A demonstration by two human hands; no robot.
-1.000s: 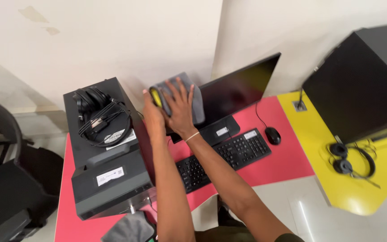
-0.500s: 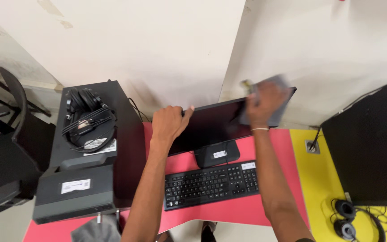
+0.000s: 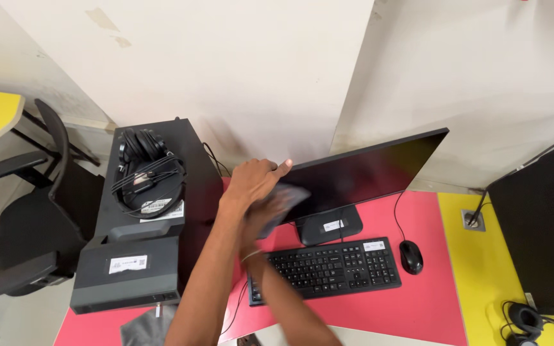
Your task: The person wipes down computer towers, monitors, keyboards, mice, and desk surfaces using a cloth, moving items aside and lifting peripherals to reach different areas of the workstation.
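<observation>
The grey cloth [image 3: 282, 200] lay pressed against the left end of the monitor [image 3: 367, 173], bunched under your right hand [image 3: 269, 214]; its fingers looked clamped on it, though blur hid the detail. It seemed soft, light and limp, best gripped in a wad. Your left hand [image 3: 254, 182] gripped the screen's left edge, fingers closed on the thin, probably fragile panel. Nearer you lay the keyboard [image 3: 325, 266] and mouse [image 3: 411, 256] on the red desk [image 3: 418, 307]; left stood the computer tower [image 3: 142, 211].

glossy black monitor [image 3: 367, 173], soft grey cloth [image 3: 280, 204], matt plastic keyboard [image 3: 325, 269]
</observation>
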